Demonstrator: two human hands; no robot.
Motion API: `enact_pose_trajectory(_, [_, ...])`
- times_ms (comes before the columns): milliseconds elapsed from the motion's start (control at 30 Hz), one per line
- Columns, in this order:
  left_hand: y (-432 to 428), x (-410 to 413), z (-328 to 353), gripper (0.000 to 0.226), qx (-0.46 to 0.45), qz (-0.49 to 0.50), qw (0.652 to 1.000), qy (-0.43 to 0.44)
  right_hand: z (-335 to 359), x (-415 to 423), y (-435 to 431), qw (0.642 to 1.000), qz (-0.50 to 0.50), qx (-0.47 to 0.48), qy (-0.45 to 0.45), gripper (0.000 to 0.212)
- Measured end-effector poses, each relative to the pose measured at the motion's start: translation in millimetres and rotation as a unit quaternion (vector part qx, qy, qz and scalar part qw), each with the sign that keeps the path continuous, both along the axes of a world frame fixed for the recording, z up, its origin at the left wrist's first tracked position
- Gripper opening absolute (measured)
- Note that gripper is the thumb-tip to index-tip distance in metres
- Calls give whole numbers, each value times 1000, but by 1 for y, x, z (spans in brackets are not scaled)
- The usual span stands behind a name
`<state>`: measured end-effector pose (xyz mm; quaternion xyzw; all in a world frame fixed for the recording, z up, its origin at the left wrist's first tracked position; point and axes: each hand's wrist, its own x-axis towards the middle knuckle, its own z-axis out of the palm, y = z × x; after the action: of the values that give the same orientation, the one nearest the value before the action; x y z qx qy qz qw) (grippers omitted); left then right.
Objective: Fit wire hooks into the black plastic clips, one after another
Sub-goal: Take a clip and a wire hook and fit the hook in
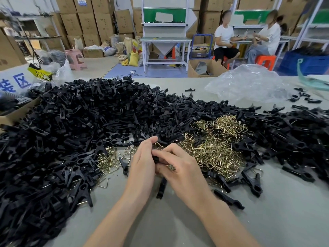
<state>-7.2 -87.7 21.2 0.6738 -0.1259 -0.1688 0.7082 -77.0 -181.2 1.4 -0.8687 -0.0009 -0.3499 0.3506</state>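
A storeroom is seen, with cardboard boxes (89, 20) stacked along the far wall and two seated persons (224, 38) at a workbench at the back right. In front, a grey desk (178, 220) is covered for the most part by a large heap of black plastic clips (89, 122), which runs from the left edge across to the right. A pile of brass-coloured wire hooks (213, 148) lies in the middle of the desk, just right of the hands, and a smaller group of hooks (106, 159) lies to their left. A crumpled clear plastic bag (249, 84) is placed further back on the right.

The left hand (142, 163) and the right hand (181, 168) are brought together above the desk, near the front edge of the piles. One held clip (156, 159) is gripped between them, with the fingers of both hands curled around it. Some brass wire is visible under the right fingers. How far a hook is seated in the held clip cannot be told, because the fingers cover it.
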Motion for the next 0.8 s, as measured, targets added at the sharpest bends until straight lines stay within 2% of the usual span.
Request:
enact_pose_trajectory(133, [-1,-6,6,40,-59,-48,994,80,-1,2,0,994,-61,-82,-41,26])
enact_pose_trajectory(267, [3,-6,13,49,-90,-81,979,163,0,3,-1,996,-52,-73,-29,29])
enact_pose_trajectory(333, [6,-4,17,53,-82,-111,975,174,1,2,-1,997,-47,-67,-14,33])
enact_pose_trajectory(567, [2,-2,12,48,-101,-72,964,236,0,0,0,997,-16,-71,22,34])
enact_pose_trajectory(700, [9,8,10,56,-133,-127,940,287,5,-2,-1,997,1,-76,27,30])
enact_pose_trajectory(800, [14,16,12,52,-132,-163,934,290,7,-3,1,995,14,-91,41,30])
